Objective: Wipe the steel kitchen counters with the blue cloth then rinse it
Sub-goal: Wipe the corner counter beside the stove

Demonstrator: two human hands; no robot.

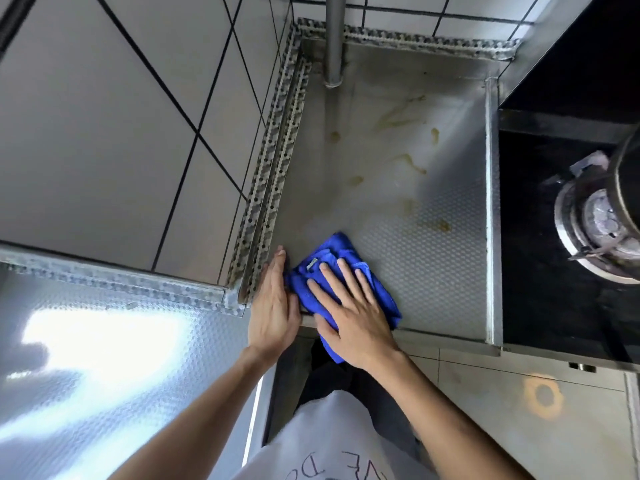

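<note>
Below, two hands work one blue cloth (341, 271) at the near edge of a steel counter (415, 244), a corner of it hanging over the front. Right hand (353, 313) lies flat on the cloth, its fingers straight and spread. Left hand (275, 306) stands on edge against the cloth's left side, fingers straight and pressed together; its thumb is hidden. Roughly seven yellowish stains (408, 161) mark the counter beyond. One pipe (334, 39) stands at the back, one burner (595, 223) to the right.
</note>
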